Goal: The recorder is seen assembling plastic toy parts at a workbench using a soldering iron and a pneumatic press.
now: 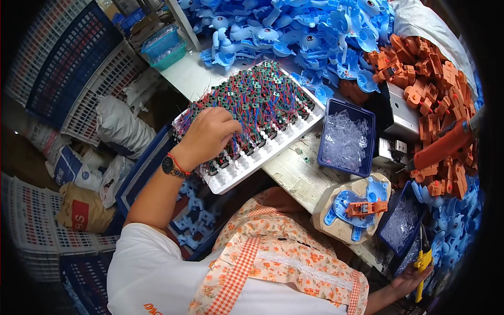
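My left hand reaches over a white foam tray packed with small green circuit boards and red, blue and black wires. Its fingers are curled down at the wires; whether something is pinched in them is hidden. At the lower right, my right hand grips yellow-handled pliers, whose narrow metal nose points up. Between the hands, a beige fixture block carries a blue plastic shell part with an orange plastic piece lying across it.
Dark blue bins of clear plastic bits stand by the fixture. An orange-handled power screwdriver hangs at the right. Blue shells and orange parts are heaped behind and right. Crates and sacks stand left.
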{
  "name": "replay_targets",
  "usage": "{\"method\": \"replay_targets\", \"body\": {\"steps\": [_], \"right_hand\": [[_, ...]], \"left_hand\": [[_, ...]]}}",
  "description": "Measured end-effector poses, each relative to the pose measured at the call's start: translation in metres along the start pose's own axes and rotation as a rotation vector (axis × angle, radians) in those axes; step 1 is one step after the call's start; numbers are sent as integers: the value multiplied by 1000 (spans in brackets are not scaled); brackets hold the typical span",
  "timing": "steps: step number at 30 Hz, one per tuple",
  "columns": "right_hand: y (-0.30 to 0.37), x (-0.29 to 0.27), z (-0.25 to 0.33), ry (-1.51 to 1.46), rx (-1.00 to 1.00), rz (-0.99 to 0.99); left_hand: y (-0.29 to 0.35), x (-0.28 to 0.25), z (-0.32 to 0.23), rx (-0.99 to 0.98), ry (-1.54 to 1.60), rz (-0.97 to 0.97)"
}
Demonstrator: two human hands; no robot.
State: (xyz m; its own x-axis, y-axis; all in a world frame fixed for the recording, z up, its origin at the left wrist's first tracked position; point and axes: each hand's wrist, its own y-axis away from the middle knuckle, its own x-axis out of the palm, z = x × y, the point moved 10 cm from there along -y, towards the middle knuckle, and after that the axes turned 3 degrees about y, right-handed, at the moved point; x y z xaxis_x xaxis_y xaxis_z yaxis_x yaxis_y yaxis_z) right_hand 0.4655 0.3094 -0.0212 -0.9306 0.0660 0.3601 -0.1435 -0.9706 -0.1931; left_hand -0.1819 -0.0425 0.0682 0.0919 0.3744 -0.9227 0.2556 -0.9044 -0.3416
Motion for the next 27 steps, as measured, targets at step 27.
{"method": "replay_targets", "body": {"steps": [27], "right_hand": [[188,357,47,-41,-90,1036]], "left_hand": [[-16,85,-110,-504,1776,-220]]}}
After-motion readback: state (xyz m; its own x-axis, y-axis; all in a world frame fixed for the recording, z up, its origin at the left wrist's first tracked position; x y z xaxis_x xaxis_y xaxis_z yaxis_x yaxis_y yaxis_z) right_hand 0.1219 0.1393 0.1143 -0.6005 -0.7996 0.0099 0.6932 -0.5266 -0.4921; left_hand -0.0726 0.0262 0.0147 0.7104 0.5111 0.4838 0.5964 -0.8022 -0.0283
